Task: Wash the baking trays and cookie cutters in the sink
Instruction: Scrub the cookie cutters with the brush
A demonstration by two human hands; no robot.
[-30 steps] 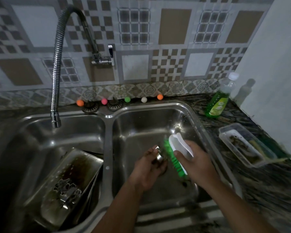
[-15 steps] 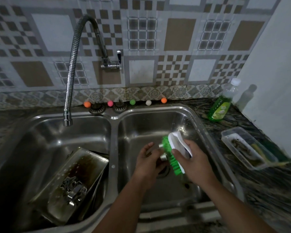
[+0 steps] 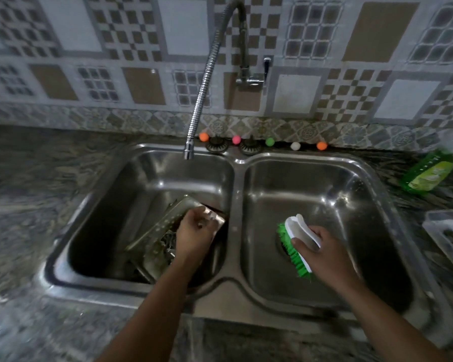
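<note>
A dirty metal baking tray (image 3: 160, 223) leans in the left basin of the steel double sink (image 3: 235, 194), with several cookie cutters (image 3: 168, 242) lying in it. My left hand (image 3: 195, 234) is over the tray, fingers curled around a small shiny cookie cutter (image 3: 211, 217) that is mostly hidden. My right hand (image 3: 322, 253) is in the right basin and grips a white scrub brush (image 3: 300, 232) with green bristles, held above the drain.
A flexible steel faucet (image 3: 202, 96) hangs over the left basin; no water is running. Small coloured balls (image 3: 270, 141) line the sink's back edge. A green dish soap bottle (image 3: 429, 173) and a clear plastic container (image 3: 447, 231) sit on the counter at the right.
My left hand has moved with the small cutter from the right basin to over the tray in the left basin. The brush is off the cutter. The view has shifted left.
</note>
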